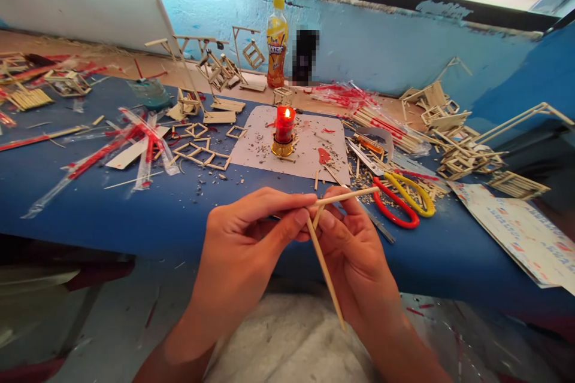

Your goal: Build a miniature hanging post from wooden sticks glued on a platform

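My left hand (245, 245) and my right hand (359, 251) meet above the front edge of the table, both closed in a pinch. Between them are thin wooden sticks: one stick (348, 195) points right, nearly level, and another stick (327, 278) slants down toward my lap. A short stick (319, 215) runs between these two near my fingertips. Whether the sticks are joined cannot be seen, since the fingers cover where they meet. Beyond my hands a lit red candle (284, 125) stands in a gold holder on a pale, debris-strewn sheet (256, 125).
Scissors (404, 197) with red and yellow handles lie right of my hands. Small stick frames (202, 152) lie left of the sheet. Stick models (467, 143) crowd the right side. Plastic wrappers (144, 143) litter the left. A drink bottle (277, 45) stands against the wall.
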The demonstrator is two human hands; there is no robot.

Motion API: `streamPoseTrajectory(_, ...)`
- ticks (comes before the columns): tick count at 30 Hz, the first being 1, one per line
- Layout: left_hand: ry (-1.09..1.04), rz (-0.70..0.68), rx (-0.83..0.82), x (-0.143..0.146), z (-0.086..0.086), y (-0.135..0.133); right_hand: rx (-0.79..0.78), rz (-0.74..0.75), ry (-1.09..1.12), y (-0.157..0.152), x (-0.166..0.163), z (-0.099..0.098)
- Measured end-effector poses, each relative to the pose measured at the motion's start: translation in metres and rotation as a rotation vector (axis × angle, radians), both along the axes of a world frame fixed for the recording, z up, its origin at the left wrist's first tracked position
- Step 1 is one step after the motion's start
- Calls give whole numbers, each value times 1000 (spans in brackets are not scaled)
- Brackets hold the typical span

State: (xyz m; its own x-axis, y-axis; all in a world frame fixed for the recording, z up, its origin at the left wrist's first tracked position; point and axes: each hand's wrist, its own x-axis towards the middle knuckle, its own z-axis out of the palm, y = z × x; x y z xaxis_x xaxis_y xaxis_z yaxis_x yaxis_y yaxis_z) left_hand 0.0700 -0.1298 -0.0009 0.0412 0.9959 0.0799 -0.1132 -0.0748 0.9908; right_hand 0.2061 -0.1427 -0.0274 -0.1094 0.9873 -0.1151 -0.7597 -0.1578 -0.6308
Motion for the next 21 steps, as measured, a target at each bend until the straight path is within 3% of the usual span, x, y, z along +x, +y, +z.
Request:
streamPoseTrajectory(11, 22, 16, -1, -2, 0, 1, 32, -68, -52, 0, -1, -1)
streamPoseTrajectory(13, 15, 90, 29, -7, -3, 7, 43, -79, -88, 0, 0, -2)
streamPoseTrajectory(17, 127, 403, 106, -34, -16, 34, 52, -110, -184, 0, 8, -8)
streamPoseTrajectory(21, 238, 476, 82, -69, -32, 61, 127, -168, -424, -2, 20, -12)
